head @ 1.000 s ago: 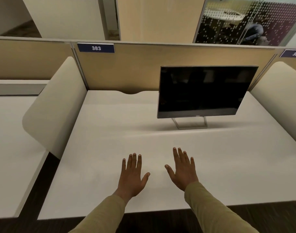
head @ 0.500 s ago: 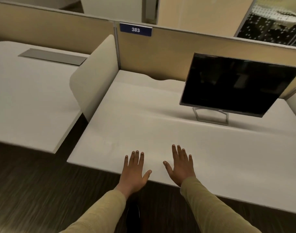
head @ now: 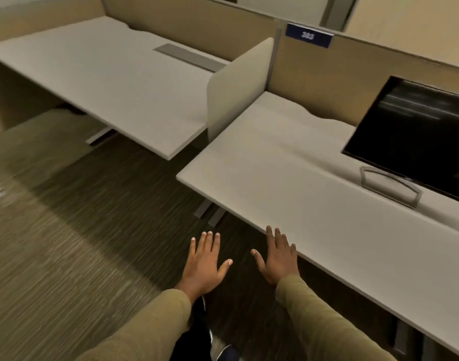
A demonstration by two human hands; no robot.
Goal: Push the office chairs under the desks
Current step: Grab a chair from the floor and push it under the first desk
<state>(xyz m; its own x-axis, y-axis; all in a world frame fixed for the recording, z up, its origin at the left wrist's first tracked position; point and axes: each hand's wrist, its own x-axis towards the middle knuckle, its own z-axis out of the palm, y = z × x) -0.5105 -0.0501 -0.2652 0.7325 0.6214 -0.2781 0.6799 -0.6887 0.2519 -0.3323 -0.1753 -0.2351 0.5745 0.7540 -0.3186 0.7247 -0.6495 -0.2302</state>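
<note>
Now both hands are held flat with palms down, the fingers straight and a little spread, and they hold nothing. The left hand (head: 205, 267) hangs over the striped carpet (head: 67, 243). The right hand (head: 279, 259) is just beside it, and its fingertips (head: 270, 230) reach the near edge of the right desk (head: 288, 178); whether they touch it I cannot tell.

This desk lies with its long side running from the left of the scene toward the near right. A dark monitor (head: 416, 134) stands on it at the right, cut by the picture's border. A pale divider panel (head: 236, 84) stands upright between this desk and the left desk (head: 106, 82). The left desk runs in the same direction, farther away, and has a grey strip (head: 189, 57) near its far edge. Behind both desks stands a tan partition (head: 353, 69) with a blue label (head: 309, 35), too blurred to read.

Compared with half a second ago, the view has turned to the left: more carpet and more of the left desk are seen. Both hands were then over the front of the right desk; now only the right one reaches it.
</note>
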